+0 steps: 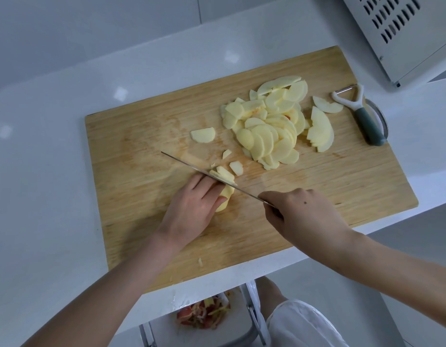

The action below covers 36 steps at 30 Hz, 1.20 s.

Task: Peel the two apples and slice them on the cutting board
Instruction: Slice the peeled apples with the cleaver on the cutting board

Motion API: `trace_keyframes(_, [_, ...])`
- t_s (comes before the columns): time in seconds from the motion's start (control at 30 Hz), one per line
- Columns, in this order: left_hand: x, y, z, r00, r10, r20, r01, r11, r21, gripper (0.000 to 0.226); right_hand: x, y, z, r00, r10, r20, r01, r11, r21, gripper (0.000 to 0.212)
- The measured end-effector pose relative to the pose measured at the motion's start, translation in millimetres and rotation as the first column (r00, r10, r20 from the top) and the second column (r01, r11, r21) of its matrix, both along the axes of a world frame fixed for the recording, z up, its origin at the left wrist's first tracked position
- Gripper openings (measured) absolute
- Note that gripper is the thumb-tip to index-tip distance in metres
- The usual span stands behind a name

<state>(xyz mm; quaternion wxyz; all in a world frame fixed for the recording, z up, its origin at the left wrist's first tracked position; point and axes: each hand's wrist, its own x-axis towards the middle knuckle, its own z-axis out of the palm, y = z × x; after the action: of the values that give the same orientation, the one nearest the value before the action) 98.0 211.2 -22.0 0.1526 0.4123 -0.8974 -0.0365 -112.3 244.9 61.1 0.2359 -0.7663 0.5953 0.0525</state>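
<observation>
A wooden cutting board [131,146] lies on the white counter. My left hand [191,209] presses a peeled apple piece [225,197] onto the board, fingers curled over it. My right hand [302,216] grips the handle of a knife [191,169]; its thin blade crosses the apple piece right at my left fingertips. A few fresh small slices [235,167] lie just beyond the blade. A big pile of apple slices [272,126] covers the board's far right part, with one loose slice [203,135] to its left.
A peeler [359,111] with a grey-green handle rests at the board's right end. A white vented appliance [402,33] stands at the back right. Below the counter edge, red and yellow apple peels [204,314] lie in a bin. A small scrap [200,261] sits near the board's front edge.
</observation>
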Motion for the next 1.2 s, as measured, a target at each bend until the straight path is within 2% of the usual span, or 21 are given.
trace_keyframes(0.13, [1.1, 0.8, -2.3, 1.0, 0.012, -0.015, -0.012, 0.999, 0.032, 0.031, 5.9, -4.6, -9.2, 1.0, 0.009, -0.013, -0.009, 1.0, 0.003, 0.018])
trace_keyframes(0.37, [1.4, 0.9, -2.2, 0.999, 0.024, -0.039, -0.024, 1.0, 0.014, 0.03, 17.4, -18.6, -23.8, 0.999, -0.044, 0.028, 0.043, 0.998, 0.05, 0.019])
trace_keyframes(0.5, [1.2, 0.3, -3.1, 1.0, 0.013, -0.028, -0.014, 1.0, -0.024, 0.029, 7.4, -22.3, -21.5, 0.979, -0.167, 0.113, 0.154, 0.981, 0.116, 0.035])
trace_keyframes(0.57, [2.1, 0.5, -4.3, 1.0, 0.016, -0.01, -0.017, 0.999, -0.029, 0.029, 2.5, -19.4, -16.5, 0.97, -0.199, 0.141, 0.183, 0.976, 0.119, 0.036])
trace_keyframes(0.8, [3.5, 0.9, -8.1, 1.0, 0.0, -0.001, 0.0, 1.0, 0.002, 0.03, -5.5, 2.4, 5.4, 0.996, -0.056, 0.074, 0.054, 0.998, 0.03, 0.02])
trace_keyframes(0.97, [3.7, 0.8, -8.3, 1.0, 0.008, -0.01, -0.008, 1.0, 0.017, 0.029, -5.1, -1.4, 1.8, 1.0, -0.003, 0.01, 0.003, 1.0, 0.022, 0.025])
trace_keyframes(1.2, [3.5, 0.8, -7.5, 0.999, 0.024, -0.044, -0.023, 1.0, 0.021, 0.028, 12.1, -22.8, -24.1, 0.999, -0.029, 0.027, 0.027, 0.997, 0.072, 0.022])
